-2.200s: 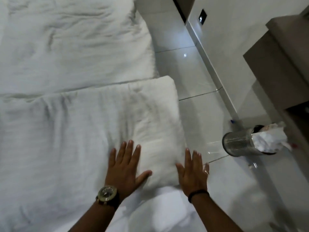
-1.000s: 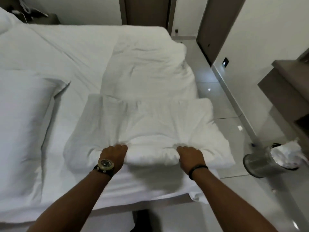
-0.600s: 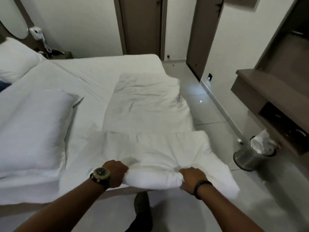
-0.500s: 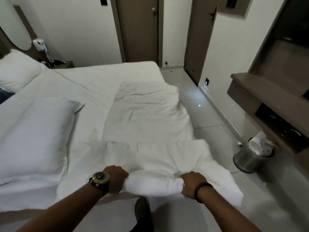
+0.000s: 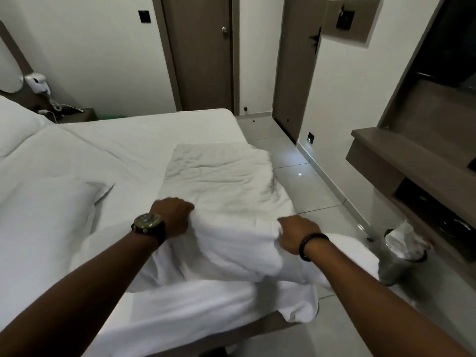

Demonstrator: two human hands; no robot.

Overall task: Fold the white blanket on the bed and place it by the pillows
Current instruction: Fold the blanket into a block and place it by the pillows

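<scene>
Both hands, the left hand (image 5: 173, 215) and right hand (image 5: 296, 235), have fingers closed on the blanket (image 5: 226, 191), lifting its near fold to double it over, right of the pillow (image 5: 43, 222).

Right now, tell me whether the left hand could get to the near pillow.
Probably yes. The left hand is shut on the blanket fold, so it must let go first; bare sheet lies between it and the near pillow, with nothing in the way.
</scene>
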